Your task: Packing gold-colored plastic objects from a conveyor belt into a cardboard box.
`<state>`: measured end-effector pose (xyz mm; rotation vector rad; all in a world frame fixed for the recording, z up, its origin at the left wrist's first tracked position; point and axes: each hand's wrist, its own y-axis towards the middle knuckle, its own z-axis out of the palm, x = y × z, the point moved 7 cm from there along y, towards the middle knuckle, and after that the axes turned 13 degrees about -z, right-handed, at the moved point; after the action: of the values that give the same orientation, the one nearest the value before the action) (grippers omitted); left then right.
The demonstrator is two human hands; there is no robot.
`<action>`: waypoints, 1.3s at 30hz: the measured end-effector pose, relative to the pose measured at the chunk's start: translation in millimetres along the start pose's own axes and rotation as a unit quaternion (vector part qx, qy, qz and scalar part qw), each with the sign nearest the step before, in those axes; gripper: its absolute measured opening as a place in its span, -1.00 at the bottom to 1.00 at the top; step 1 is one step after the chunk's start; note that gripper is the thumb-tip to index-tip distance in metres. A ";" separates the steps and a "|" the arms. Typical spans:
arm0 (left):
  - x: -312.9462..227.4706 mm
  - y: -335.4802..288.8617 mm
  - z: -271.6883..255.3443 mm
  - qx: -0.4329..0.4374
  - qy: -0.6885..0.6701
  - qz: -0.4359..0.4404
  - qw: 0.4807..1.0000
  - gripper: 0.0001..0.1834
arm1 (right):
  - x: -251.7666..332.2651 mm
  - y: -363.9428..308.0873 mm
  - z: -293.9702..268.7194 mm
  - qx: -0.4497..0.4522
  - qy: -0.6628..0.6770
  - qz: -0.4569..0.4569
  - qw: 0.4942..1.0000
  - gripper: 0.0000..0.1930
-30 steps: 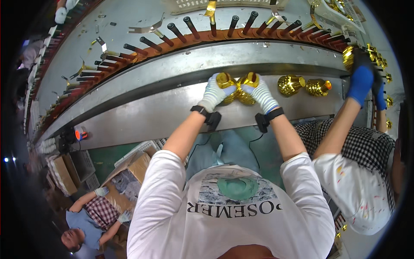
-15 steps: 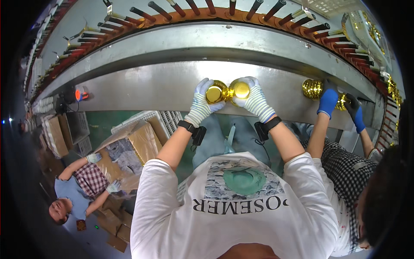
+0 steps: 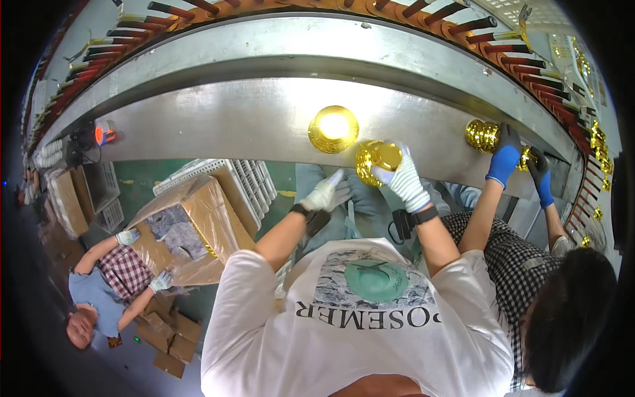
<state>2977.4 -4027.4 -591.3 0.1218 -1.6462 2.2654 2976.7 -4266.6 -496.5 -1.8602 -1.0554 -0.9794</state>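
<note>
A shiny gold round piece (image 3: 333, 130) with a broad rim stands by itself on the metal bench (image 3: 231, 126); glare washes out its middle. My right hand (image 3: 407, 182), in a striped white glove, grips a second gold piece (image 3: 378, 161), which is tilted at the bench's near edge. It has a faceted side and a flat round end; its exact kind I cannot make out. In front of the bench, just over my legs, my gloved left hand (image 3: 325, 193) is empty with its fingers apart. Both of my wrists wear black straps.
At right a co-worker's blue-gloved hands (image 3: 506, 155) handle gold ribbed pieces (image 3: 482, 135). Rods with dark handles (image 3: 473, 25) line the rail beyond the bench. An orange-ended device (image 3: 104, 132) sits at left. Another person holds a plastic-lined carton (image 3: 228, 218) beside white crates (image 3: 254, 182).
My left hand has let go of its gold piece, now on the bench, and drawn back toward me. My right hand has moved nearer with its piece and tilted it. The view has shifted slightly.
</note>
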 end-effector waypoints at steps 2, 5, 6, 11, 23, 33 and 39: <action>-0.7 40.9 22.7 0.208 -0.121 0.005 0.971 -0.26 | 2.1 -24.2 13.4 -0.025 0.073 0.012 0.997 -0.35; -2.9 43.1 62.2 0.256 -0.068 0.046 0.963 -0.44 | 2.5 -48.6 15.2 -0.022 0.041 -0.008 0.999 -0.35; 1.3 18.7 65.9 0.270 -0.037 0.039 0.961 -0.46 | 3.0 -53.5 3.6 -0.047 0.114 0.031 0.992 -0.36; -35.5 -162.2 111.5 0.239 0.192 0.193 0.932 -0.35 | 144.8 -35.0 -69.7 -0.093 0.229 -0.014 0.969 -0.31; -144.6 -124.9 -22.6 0.051 0.183 0.348 0.918 -0.39 | 233.8 96.8 22.3 0.045 0.181 -0.058 0.981 -0.43; -154.7 -9.3 -119.5 0.196 -0.125 0.138 0.963 -0.44 | 259.2 127.3 117.4 0.124 0.226 -0.020 0.966 -0.37; -92.7 -80.9 -112.1 0.395 -0.321 -0.001 0.861 -0.43 | 269.4 101.4 160.7 0.254 0.095 -0.033 0.962 -0.37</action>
<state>3104.4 -3920.6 -578.7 1.1740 -0.7754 2.9351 3204.4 -4078.5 -349.9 -1.2941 -1.1293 -0.8097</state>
